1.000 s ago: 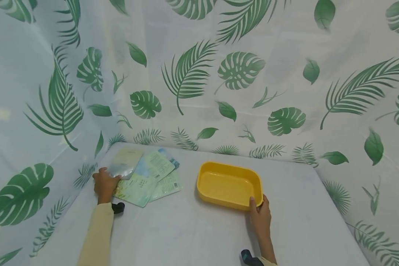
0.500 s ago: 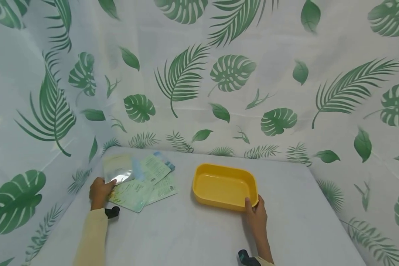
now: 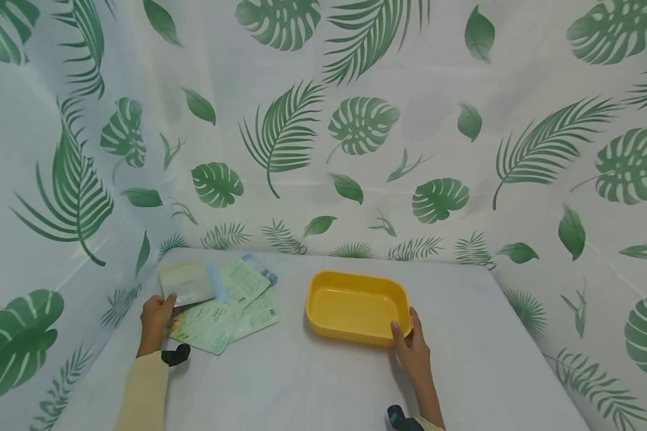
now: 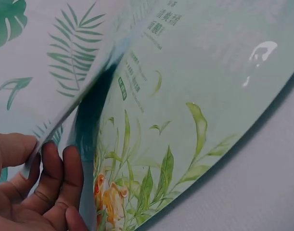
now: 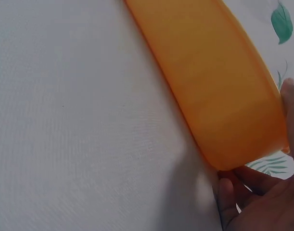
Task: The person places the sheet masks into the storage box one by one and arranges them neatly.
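At lower left, your left grip (image 3: 157, 314) pinches a flat cream-and-silver packet (image 3: 186, 280); lower right of centre, your right grip (image 3: 412, 348) holds a yellow rectangular tray (image 3: 357, 310).

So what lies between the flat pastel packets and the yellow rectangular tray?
Only bare white tabletop separates the packets from the tray, in the head view.

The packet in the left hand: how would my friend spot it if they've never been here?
On the white table, look left of the yellow tray to the overlapping packets. The cream packet is the leftmost at the back, pinched by the left hand. Unlike its green and blue neighbours, it looks cream with a silvery near edge.
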Demonstrator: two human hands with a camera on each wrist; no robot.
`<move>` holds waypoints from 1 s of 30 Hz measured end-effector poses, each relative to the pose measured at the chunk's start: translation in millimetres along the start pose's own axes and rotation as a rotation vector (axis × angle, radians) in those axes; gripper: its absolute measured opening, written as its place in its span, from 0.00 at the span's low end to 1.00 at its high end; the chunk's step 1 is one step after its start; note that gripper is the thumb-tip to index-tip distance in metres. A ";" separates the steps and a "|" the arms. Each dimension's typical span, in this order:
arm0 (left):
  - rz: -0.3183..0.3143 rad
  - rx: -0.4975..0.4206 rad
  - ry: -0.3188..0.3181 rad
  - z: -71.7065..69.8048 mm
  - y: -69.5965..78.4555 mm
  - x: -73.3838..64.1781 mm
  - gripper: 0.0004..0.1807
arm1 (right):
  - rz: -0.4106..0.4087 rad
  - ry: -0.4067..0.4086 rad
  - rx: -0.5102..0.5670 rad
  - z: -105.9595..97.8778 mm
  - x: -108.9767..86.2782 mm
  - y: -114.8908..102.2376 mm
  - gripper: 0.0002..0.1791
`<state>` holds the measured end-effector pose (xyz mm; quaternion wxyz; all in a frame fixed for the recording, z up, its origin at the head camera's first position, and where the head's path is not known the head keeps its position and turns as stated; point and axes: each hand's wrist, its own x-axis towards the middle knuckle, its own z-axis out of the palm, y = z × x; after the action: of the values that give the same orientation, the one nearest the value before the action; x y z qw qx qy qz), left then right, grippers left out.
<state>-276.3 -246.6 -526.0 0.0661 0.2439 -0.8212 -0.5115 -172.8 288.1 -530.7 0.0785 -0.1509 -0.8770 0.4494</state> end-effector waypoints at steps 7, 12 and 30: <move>0.031 0.024 0.132 -3.2 -1.9 -4.1 0.19 | -0.013 -0.056 -0.011 -4.9 4.4 3.3 0.43; 0.052 0.040 0.175 -6.3 -0.9 -7.0 0.19 | -0.003 -0.088 -0.011 -7.6 10.1 3.8 0.43; 0.153 -0.160 -0.066 11.4 11.2 -15.3 0.17 | 0.093 -0.156 -0.062 -6.9 9.5 3.7 0.55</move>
<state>-270.8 -226.3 -519.4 0.0970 0.1572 -0.7958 -0.5766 -179.2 298.6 -529.7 -0.0154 -0.1584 -0.8859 0.4358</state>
